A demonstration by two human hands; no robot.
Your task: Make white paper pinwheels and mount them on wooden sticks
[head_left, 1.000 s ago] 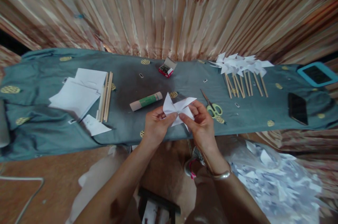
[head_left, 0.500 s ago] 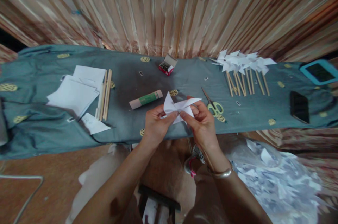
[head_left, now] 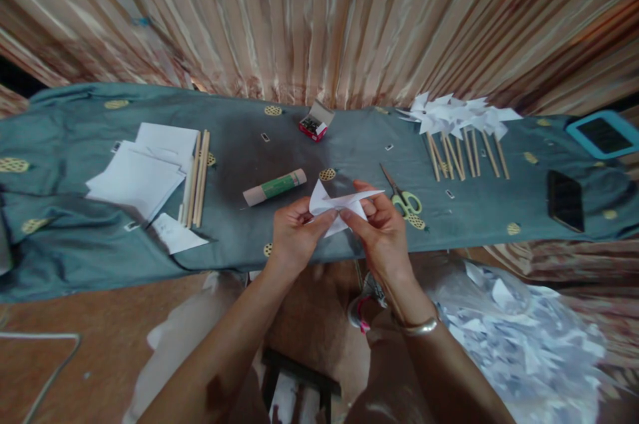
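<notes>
A white paper pinwheel (head_left: 327, 204) is held over the front part of the table, between my two hands. My left hand (head_left: 295, 231) pinches its left side, the thumb pressed near the centre. From the right, my right hand (head_left: 383, 227) grips it too, its thumb meeting the left one at the middle. The thumbs cover the pinwheel's centre. Just left of the hands lies a glue stick (head_left: 274, 187) with a green label. Scissors (head_left: 407, 203) with light green handles rest right beside my right hand. Farther back stands an open small red box (head_left: 313, 126) of dark pins or tacks.
White paper sheets (head_left: 134, 178) and several wooden sticks (head_left: 201, 178) lie at the left. Finished pinwheels on sticks (head_left: 452, 118) are grouped at the back right. A phone (head_left: 566, 201) and a blue-framed device (head_left: 604, 134) lie far right. A bag of paper pieces (head_left: 529, 337) stands below.
The pinwheel has tilted slightly in my hands, its right blade now looking flatter. Both hands keep their hold on it. The view has shifted a little.
</notes>
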